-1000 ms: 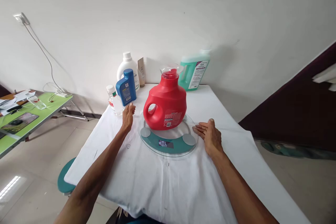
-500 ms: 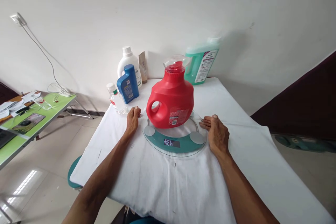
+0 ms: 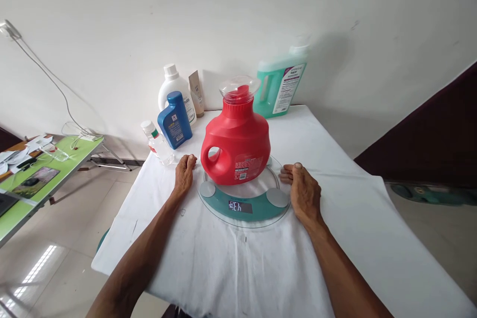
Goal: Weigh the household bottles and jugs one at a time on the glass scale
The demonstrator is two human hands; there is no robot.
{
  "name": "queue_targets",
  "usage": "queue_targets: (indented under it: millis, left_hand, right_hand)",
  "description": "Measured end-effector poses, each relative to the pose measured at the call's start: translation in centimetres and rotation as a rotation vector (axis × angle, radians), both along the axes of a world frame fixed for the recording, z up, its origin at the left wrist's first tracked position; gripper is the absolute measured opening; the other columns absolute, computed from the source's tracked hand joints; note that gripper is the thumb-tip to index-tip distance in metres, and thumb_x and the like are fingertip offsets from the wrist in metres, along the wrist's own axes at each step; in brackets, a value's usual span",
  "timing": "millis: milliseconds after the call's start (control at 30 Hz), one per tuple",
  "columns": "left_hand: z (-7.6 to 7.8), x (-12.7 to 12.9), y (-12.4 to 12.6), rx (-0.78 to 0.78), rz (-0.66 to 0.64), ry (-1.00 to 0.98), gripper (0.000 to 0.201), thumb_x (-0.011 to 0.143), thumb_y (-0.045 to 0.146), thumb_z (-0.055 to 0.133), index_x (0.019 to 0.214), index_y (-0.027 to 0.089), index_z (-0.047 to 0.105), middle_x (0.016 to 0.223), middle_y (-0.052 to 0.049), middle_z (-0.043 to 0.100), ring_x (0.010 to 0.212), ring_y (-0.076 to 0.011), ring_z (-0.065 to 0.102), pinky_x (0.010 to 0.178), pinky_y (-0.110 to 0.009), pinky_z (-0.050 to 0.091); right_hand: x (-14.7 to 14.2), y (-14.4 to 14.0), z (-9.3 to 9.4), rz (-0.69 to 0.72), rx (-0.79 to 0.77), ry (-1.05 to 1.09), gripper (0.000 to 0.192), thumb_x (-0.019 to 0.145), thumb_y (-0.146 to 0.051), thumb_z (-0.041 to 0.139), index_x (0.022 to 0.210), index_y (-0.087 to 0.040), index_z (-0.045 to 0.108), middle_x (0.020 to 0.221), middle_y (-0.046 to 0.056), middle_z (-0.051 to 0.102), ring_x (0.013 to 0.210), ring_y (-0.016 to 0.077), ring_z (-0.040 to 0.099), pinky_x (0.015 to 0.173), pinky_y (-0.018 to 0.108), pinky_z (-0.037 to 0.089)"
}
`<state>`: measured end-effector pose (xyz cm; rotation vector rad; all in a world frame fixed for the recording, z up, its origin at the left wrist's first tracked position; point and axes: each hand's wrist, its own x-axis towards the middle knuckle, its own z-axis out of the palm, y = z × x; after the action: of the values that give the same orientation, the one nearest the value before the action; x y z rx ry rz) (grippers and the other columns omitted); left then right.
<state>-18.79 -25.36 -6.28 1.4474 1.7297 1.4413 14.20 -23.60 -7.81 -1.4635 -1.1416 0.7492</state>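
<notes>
A large red detergent jug stands upright on a round glass scale with a teal band and a lit digital display. A clear plastic funnel-like piece sits over the jug's neck, around its red top. My left hand rests on the cloth close to the scale's left edge, holding nothing; its fingers are loosely bent and partly hidden behind the thumb. At the scale's right edge lies my right hand, empty, with fingers reaching towards the glass. Whether the fingertips touch the glass I cannot tell.
Behind on the left stand a clear bottle, a blue bottle, a white jug and a brown tube. A green liquid jug is at the back right by the wall. A green desk stands farther left.
The camera view has shifted slightly, so everything sits a little farther left. The hands keep their places beside the scale, and the jug stays on it.
</notes>
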Motion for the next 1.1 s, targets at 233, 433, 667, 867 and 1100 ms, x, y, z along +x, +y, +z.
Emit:
queue_targets:
  millis: [233, 433, 667, 867, 1100]
  left_hand:
    - [0.29, 0.09, -0.08, -0.014, -0.017, 0.028, 0.048, 0.106, 0.062, 0.043, 0.081, 0.023, 0.055, 0.086, -0.007, 0.065, 0.084, -0.0225, 0.061, 0.084, -0.037, 0.050]
    - [0.23, 0.04, -0.04, -0.024, -0.010, 0.040, 0.048, 0.106, 0.062, 0.043, 0.081, 0.023, 0.056, 0.085, -0.007, 0.064, 0.084, -0.0227, 0.060, 0.085, -0.038, 0.049]
    - [0.25, -0.01, -0.06, -0.023, -0.020, 0.043, 0.050, 0.105, 0.065, 0.043, 0.081, 0.023, 0.056, 0.085, -0.007, 0.064, 0.084, -0.0232, 0.060, 0.084, -0.038, 0.049]
    - [0.13, -0.04, -0.02, -0.027, -0.014, 0.044, 0.048, 0.106, 0.062, 0.044, 0.081, 0.023, 0.057, 0.084, -0.007, 0.064, 0.084, -0.0228, 0.060, 0.085, -0.038, 0.049]
    - [0.24, -0.01, -0.03, -0.032, -0.009, 0.052, 0.045, 0.106, 0.058, 0.045, 0.083, 0.023, 0.060, 0.082, -0.005, 0.064, 0.082, -0.0222, 0.060, 0.084, -0.037, 0.049]
  right_hand:
    - [0.02, -0.05, -0.10, 0.006, 0.024, -0.036, 0.082, 0.094, -0.094, 0.030, 0.093, -0.024, 0.072, 0.098, 0.013, 0.080, 0.085, 0.0287, 0.074, 0.090, 0.047, 0.057]
    - [0.09, -0.03, -0.17, 0.008, 0.024, -0.026, 0.081, 0.095, -0.094, 0.031, 0.092, -0.024, 0.073, 0.097, 0.013, 0.081, 0.083, 0.0283, 0.074, 0.086, 0.046, 0.057]
    - [0.15, -0.08, -0.11, 0.010, 0.034, -0.033, 0.079, 0.096, -0.092, 0.032, 0.093, -0.024, 0.074, 0.097, 0.012, 0.081, 0.085, 0.0283, 0.074, 0.086, 0.045, 0.057]
    - [0.10, -0.13, -0.01, 0.009, 0.029, -0.041, 0.081, 0.095, -0.094, 0.031, 0.093, -0.024, 0.073, 0.099, 0.014, 0.081, 0.088, 0.0296, 0.074, 0.089, 0.047, 0.057]
    - [0.24, -0.03, -0.24, 0.012, 0.009, -0.041, 0.081, 0.094, -0.094, 0.031, 0.095, -0.024, 0.074, 0.101, 0.014, 0.081, 0.089, 0.0303, 0.074, 0.091, 0.049, 0.057]
